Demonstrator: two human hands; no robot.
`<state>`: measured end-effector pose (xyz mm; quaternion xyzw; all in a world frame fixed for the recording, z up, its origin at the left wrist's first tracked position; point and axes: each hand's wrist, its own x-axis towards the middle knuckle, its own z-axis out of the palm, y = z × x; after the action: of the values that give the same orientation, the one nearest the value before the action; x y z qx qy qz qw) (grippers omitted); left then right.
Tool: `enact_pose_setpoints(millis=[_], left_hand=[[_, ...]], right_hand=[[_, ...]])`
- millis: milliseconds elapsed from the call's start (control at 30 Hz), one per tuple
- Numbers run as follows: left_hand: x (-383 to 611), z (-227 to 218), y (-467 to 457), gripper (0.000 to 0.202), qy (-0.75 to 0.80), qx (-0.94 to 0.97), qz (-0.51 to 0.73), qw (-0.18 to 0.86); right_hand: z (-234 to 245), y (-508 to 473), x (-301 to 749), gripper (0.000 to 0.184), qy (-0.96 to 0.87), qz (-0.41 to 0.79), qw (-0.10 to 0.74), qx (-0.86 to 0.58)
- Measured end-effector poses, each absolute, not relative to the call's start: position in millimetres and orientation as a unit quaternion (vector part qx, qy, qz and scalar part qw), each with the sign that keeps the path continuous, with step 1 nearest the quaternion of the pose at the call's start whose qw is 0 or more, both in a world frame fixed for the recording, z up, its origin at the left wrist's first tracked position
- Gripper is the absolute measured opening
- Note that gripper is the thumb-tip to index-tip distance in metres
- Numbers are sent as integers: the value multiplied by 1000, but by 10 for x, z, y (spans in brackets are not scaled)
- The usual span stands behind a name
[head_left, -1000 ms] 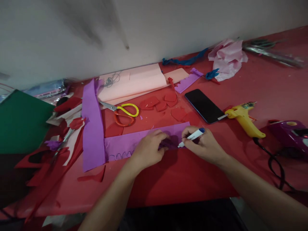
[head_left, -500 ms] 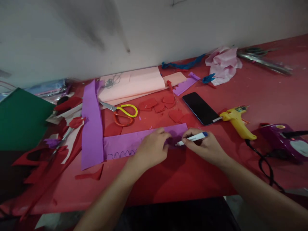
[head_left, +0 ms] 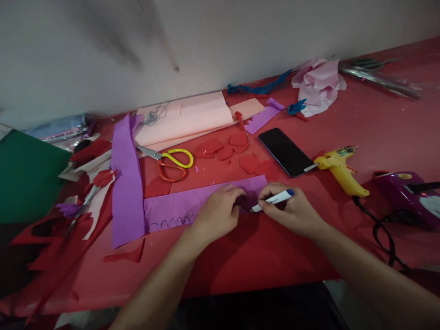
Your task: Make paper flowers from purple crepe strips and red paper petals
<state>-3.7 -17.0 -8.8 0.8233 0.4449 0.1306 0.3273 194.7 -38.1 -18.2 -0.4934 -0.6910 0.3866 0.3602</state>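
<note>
A long purple paper strip [head_left: 178,205] lies flat on the red table [head_left: 261,247], with a row of pen loops drawn along its near edge at the left. My left hand [head_left: 218,213] presses down on the strip with curled fingers, and what is under the fingertips is hidden. My right hand [head_left: 294,210] grips a white marker with a blue end [head_left: 273,200]. Its tip touches the strip's right end, just beside my left fingertips.
Yellow and orange scissors [head_left: 173,162], red cut petals [head_left: 225,149], a black phone [head_left: 284,151], a yellow glue gun [head_left: 338,168] and a purple device with a black cord [head_left: 407,195] lie behind and to the right. A second purple strip [head_left: 125,181], pink paper and a green sheet [head_left: 24,176] sit left.
The marker has tilted flatter and its tip stays at the strip's right end. My left hand has shifted slightly. The camera view has drifted a little.
</note>
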Motion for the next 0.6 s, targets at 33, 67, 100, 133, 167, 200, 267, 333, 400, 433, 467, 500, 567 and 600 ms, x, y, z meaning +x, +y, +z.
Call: enact_pose_setpoints(millis=[33, 67, 100, 133, 167, 200, 267, 333, 400, 433, 467, 500, 567, 600], left_hand=[[-37, -91, -175, 36, 444, 824, 132, 327], [-38, -95, -178, 35, 444, 824, 132, 326], [-39, -99, -182, 34, 445, 824, 131, 325], [-40, -104, -185, 33, 445, 824, 128, 325], [-41, -107, -188, 32, 446, 825, 124, 325], [-40, -110, -191, 32, 448, 825, 121, 324], [-37, -111, -198, 30, 450, 824, 117, 323], [-32, -107, -206, 29, 454, 824, 115, 320], [-27, -101, -212, 30, 457, 824, 111, 318], [-26, -99, -215, 30, 458, 824, 108, 316], [-25, -97, -216, 31, 459, 824, 106, 315], [-24, -95, -217, 31, 459, 825, 104, 314], [-23, -91, -218, 31, 461, 825, 100, 312], [-23, -90, -217, 30, 463, 824, 99, 311]], right_hand=[[-181, -383, 1952, 9, -684, 394, 364, -495], [-179, -385, 1958, 9, -676, 399, 369, -498], [-176, -386, 1964, 9, -670, 402, 372, -500], [-173, -386, 1969, 8, -667, 402, 376, -502], [-170, -386, 1973, 8, -667, 401, 377, -502], [-167, -386, 1977, 8, -670, 397, 377, -500], [-164, -386, 1981, 8, -681, 391, 372, -496], [-162, -386, 1980, 8, -688, 386, 365, -494], [-164, -385, 1977, 8, -694, 381, 357, -496], [-167, -384, 1975, 9, -695, 379, 355, -497], [-171, -382, 1974, 9, -695, 378, 354, -499], [-176, -380, 1972, 9, -695, 377, 354, -499], [-186, -374, 1968, 8, -692, 375, 359, -502], [-190, -370, 1966, 7, -689, 374, 362, -505]])
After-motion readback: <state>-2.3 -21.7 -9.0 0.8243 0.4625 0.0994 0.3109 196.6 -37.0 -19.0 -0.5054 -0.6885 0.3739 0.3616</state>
